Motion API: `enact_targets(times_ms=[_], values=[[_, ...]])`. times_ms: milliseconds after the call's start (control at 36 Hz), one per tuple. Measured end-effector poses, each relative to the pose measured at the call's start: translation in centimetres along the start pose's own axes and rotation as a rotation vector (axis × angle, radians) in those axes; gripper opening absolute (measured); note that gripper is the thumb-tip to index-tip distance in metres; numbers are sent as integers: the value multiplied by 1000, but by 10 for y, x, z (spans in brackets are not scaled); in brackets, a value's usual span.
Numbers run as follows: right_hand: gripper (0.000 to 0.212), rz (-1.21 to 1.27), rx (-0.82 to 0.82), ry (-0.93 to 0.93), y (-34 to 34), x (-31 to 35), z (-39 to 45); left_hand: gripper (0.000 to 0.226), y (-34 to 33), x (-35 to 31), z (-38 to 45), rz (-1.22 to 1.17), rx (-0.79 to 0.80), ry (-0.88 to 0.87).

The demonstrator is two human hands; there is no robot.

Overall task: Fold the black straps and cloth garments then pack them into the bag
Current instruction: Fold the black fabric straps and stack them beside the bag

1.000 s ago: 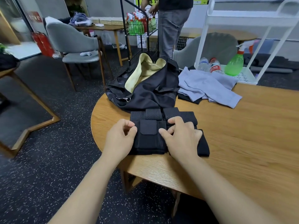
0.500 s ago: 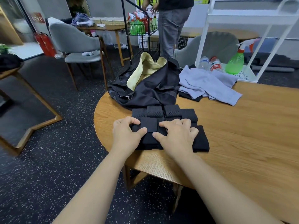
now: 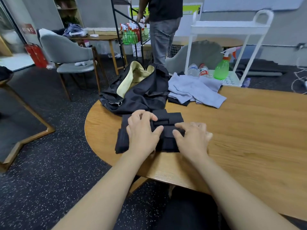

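Observation:
The black straps (image 3: pixel 167 121) lie as a folded, perforated bundle near the round end of the wooden table (image 3: pixel 249 130). My left hand (image 3: pixel 142 133) lies on the bundle's left half, its fingers curled over a top fold and the thumb pinching it. My right hand (image 3: pixel 191 138) presses on the right end with spread fingers. Just behind the bundle the black bag (image 3: pixel 144 95) stands open, showing its yellow lining. A grey cloth garment (image 3: pixel 196 90) lies crumpled to the right of the bag, over a dark piece.
A white cart (image 3: pixel 232 30) with a green spray bottle (image 3: pixel 221 70) and water bottles stands behind the table. A person (image 3: pixel 164 30) stands at a wire rack beyond the bag. A grey chair (image 3: pixel 69 53) is at the left, another behind the bag.
The bundle's right part has been folded in, so it now ends under my right hand. My left hand has moved up onto the top fold.

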State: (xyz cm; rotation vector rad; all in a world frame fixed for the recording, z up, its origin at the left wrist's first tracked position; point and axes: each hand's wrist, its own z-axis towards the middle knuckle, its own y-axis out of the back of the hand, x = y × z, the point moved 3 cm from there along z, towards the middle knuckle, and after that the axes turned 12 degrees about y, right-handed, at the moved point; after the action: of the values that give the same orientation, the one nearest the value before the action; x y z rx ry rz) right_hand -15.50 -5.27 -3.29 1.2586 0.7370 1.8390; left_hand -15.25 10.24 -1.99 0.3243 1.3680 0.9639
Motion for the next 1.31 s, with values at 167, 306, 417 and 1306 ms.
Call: enact_targets(times_ms=[167, 306, 417, 1306], values=[[23, -31, -46, -141, 29, -49, -13, 23, -45, -46, -16, -35, 145, -108], [25, -73, -76, -226, 57, -88, -27, 21, -82, -83, -32, -20, 245, -173], [26, -122, -91, -289, 77, -117, -38, 21, -106, -111, -44, 6, 310, -218], [59, -321, 102, -362, 122, -219, -92, 23, -180, -147, -91, 43, 508, -349]])
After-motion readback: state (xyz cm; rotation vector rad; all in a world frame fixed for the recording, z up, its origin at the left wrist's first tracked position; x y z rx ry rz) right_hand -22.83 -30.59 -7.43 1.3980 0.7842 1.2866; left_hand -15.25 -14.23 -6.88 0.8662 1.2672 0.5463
